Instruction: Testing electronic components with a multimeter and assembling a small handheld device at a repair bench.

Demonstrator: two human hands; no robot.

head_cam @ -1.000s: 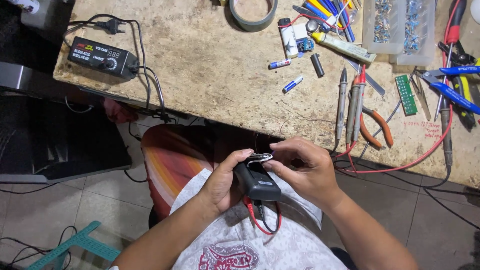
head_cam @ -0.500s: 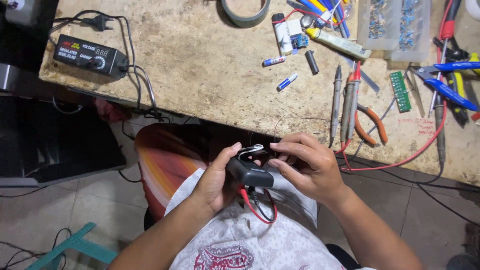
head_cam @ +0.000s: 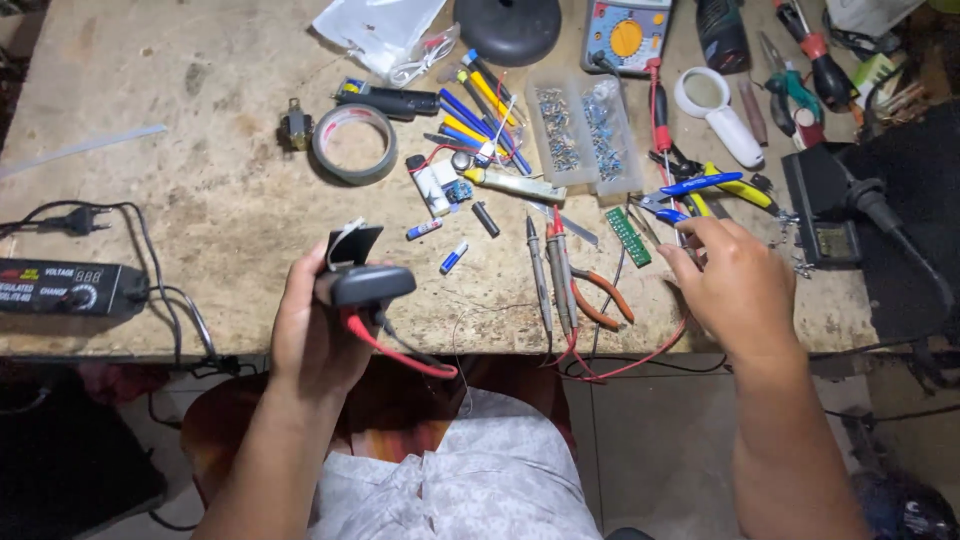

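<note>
Work judged midway: small black plastic device (head_cam: pixel 365 283) with red and black leads dangling, lid flap raised, innards not visible, held over the stone-coloured worktop (head_cam: pixel 200 210) edge in a clenched left hand (head_cam: pixel 315 335) grip; right hand (head_cam: pixel 735 285) released, fingers spread, hovering near blue-handled cutters (head_cam: pixel 690 188).
</note>
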